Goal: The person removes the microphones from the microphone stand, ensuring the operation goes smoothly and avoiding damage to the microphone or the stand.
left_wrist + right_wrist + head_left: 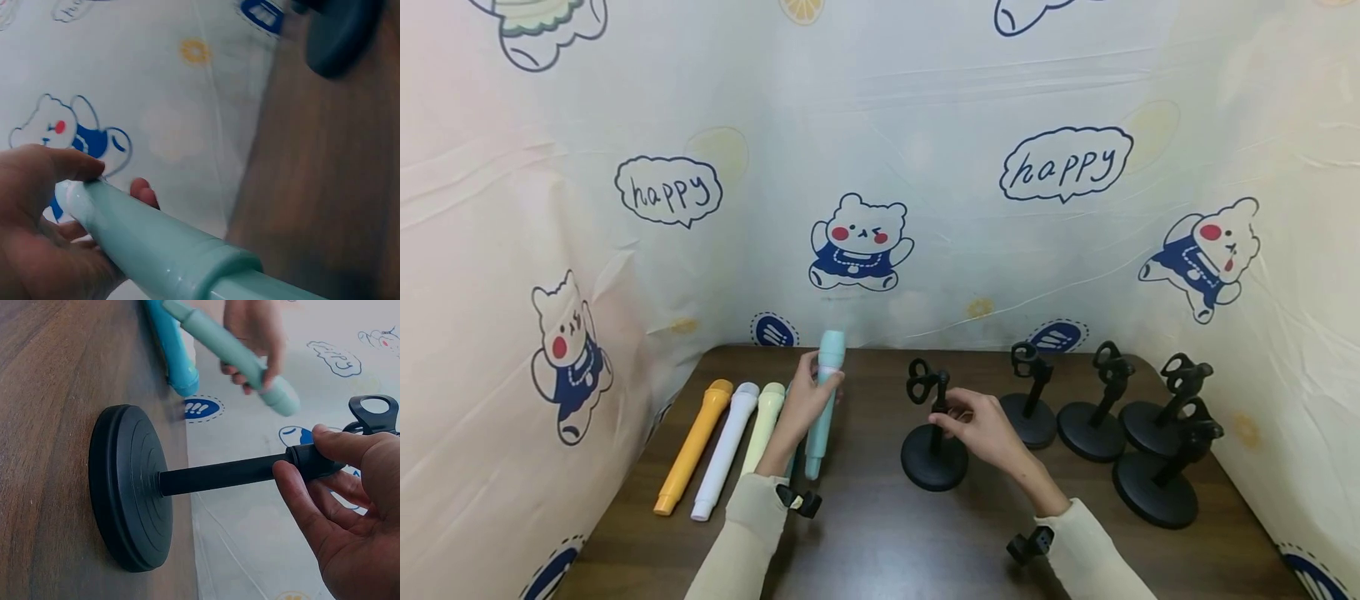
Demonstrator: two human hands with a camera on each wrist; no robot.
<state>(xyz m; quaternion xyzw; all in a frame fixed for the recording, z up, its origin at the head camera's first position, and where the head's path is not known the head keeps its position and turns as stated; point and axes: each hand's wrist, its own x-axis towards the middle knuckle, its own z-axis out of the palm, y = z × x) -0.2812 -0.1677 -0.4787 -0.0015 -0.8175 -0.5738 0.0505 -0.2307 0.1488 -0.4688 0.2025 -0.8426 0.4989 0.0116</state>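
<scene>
My left hand (803, 402) grips a mint-green toy microphone (822, 427) near its thick upper end, holding it raised and nearly upright. In the left wrist view the thumb and fingers wrap round the mint tube (169, 244). To the right, my right hand (981, 427) pinches a small black microphone stand (934, 468) at the upper pole, just under its ring-shaped clip. The right wrist view shows the thumb and fingers at the collar of the pole (225, 476), with the round base (131, 487) at the tabletop.
Orange (692, 450), white (726, 454) and pale green (767, 408) toy microphones lie at the left, beside a blue one (169, 347) partly behind the left hand. Several more black stands (1093, 432) stand at the right. A printed cloth (955, 250) surrounds the brown table (880, 533).
</scene>
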